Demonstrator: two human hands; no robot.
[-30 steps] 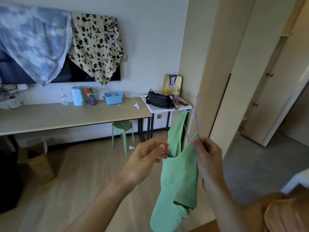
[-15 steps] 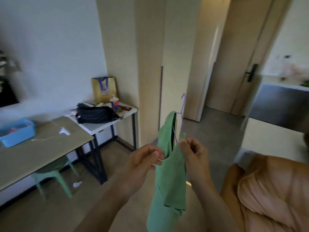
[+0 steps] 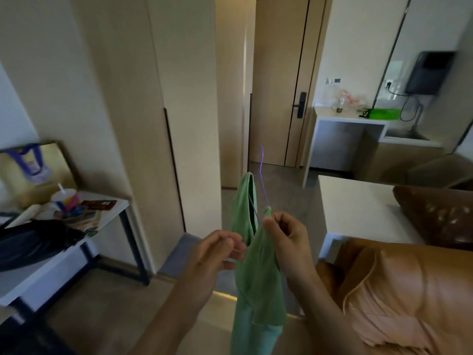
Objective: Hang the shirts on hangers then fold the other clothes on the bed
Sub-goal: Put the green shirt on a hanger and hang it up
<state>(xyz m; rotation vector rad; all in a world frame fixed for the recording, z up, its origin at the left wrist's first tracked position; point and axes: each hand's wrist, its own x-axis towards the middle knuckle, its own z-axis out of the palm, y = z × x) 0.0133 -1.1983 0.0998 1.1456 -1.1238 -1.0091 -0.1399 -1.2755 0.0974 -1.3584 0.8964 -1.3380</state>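
Right hand (image 3: 284, 237) pinches green shirt (image 3: 256, 272) shoulder onto purple hanger (image 3: 261, 180) — keeps it seated. Left hand (image 3: 217, 252) pinches the hanger's lower wire, centre frame, likely steadying it.

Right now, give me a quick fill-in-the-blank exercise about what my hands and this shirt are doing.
1. The shirt hanging between the hands is ____ in colour.
2. The thin hanger poking up above the shirt is ____.
3. The ____ hand pinches the top of the shirt.
4. The left hand is beside the shirt, on its ____ side.

Missing words: green; purple; right; left
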